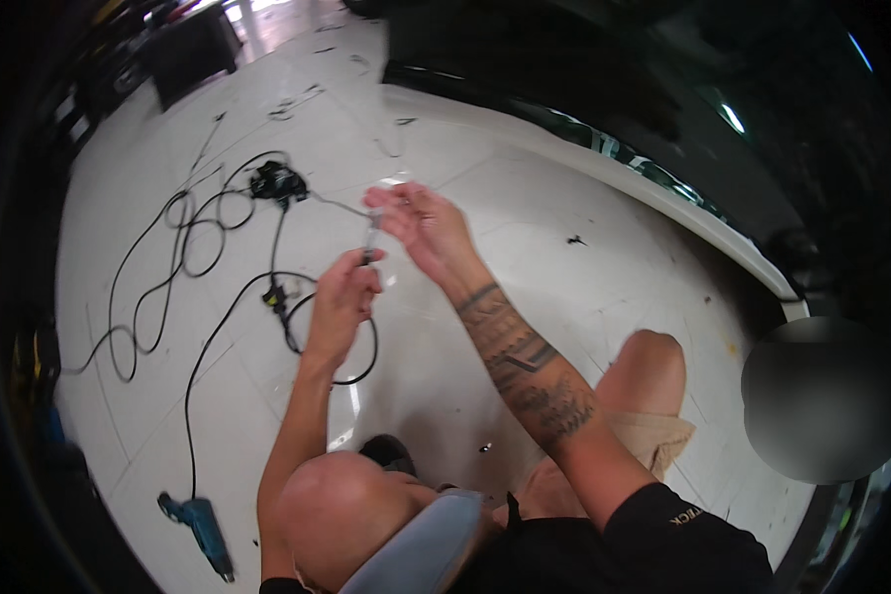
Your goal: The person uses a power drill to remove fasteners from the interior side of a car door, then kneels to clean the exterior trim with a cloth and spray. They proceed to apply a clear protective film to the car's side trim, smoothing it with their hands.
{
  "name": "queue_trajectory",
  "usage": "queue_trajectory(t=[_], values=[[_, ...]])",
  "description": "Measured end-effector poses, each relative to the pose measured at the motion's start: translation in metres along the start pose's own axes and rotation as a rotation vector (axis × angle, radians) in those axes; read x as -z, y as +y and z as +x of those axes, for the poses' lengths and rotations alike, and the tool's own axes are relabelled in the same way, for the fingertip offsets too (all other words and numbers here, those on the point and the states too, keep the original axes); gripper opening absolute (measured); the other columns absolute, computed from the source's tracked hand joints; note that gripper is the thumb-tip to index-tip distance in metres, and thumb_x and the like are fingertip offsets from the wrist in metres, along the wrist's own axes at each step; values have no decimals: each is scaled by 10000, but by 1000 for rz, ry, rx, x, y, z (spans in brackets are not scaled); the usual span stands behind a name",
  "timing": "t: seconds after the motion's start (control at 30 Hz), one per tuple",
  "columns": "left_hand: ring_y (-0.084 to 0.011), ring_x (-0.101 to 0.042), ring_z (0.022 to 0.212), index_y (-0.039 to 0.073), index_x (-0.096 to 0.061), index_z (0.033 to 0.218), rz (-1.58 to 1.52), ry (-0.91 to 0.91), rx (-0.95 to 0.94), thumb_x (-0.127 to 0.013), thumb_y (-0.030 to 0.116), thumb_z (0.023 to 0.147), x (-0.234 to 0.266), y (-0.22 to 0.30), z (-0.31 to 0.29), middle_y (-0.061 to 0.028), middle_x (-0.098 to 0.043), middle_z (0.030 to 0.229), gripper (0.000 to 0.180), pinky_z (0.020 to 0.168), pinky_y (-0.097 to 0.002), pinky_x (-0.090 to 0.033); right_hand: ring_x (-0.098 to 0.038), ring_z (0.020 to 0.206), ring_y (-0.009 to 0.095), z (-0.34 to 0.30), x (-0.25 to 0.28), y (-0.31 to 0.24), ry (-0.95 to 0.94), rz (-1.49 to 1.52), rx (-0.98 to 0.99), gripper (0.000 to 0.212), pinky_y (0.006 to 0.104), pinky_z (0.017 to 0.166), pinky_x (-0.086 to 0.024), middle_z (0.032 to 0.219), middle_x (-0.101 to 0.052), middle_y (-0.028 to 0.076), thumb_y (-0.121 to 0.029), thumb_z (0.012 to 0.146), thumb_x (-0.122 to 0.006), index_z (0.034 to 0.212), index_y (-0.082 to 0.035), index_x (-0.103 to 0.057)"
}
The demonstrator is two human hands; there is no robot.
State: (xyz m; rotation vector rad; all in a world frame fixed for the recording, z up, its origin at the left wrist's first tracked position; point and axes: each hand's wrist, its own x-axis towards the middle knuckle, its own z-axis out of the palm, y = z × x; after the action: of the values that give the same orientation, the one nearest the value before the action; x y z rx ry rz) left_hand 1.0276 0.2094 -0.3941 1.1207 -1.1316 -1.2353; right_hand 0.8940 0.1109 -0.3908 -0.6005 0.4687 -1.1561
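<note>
In front of me, above the pale floor, my left hand [345, 302] is closed around the dark lower end of a slim silvery tool [372, 236]. It points up and away from me, and its exact kind is too small to tell. My right hand [421, 226] is at the tool's far end, fingers bent and brought together; what lies between the fingertips is blurred. Beyond the hands, a thin dark cable runs over the floor to a black bundle [279, 182] of cord and plugs.
A teal corded heat gun [206, 535] lies at lower left. Looped black cable [180, 247] spreads across the left floor, with a yellow-and-black connector [274, 296] near my left wrist. The dark car body [604, 69] and its light sill [703, 223] border the right. Dark scraps [576, 241] dot the floor.
</note>
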Motion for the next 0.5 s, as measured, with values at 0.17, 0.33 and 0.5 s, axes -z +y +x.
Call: queue_trajectory(t=[0.17, 0.33, 0.5], values=[[-45, -326, 510, 31, -586, 867, 142, 96, -46, -473, 339, 988, 11, -8, -3, 48, -421, 591, 350, 474, -215, -271, -548, 1161, 358, -18, -38, -2, -67, 30, 19, 280, 414, 973, -473, 1253, -515, 287, -218, 1028, -323, 1057, 19, -470], [-80, -328, 520, 11, -562, 736, 234, 239, -136, -498, 376, 975, 6, -18, 0, 22, -404, 545, 441, 476, -267, -261, -565, 1140, 342, -18, -46, 9, -72, -71, 40, 263, 405, 950, -485, 1241, -523, 283, -239, 1026, -346, 1044, 1, -449], [-100, -338, 514, 3, -556, 700, 394, 330, -115, -509, 385, 967, 6, -17, -1, -8, -405, 535, 468, 476, -293, -274, -595, 1095, 321, -19, -48, 23, -43, -30, 28, 249, 396, 925, -496, 1212, -544, 265, -252, 1024, -362, 1042, -9, -415]])
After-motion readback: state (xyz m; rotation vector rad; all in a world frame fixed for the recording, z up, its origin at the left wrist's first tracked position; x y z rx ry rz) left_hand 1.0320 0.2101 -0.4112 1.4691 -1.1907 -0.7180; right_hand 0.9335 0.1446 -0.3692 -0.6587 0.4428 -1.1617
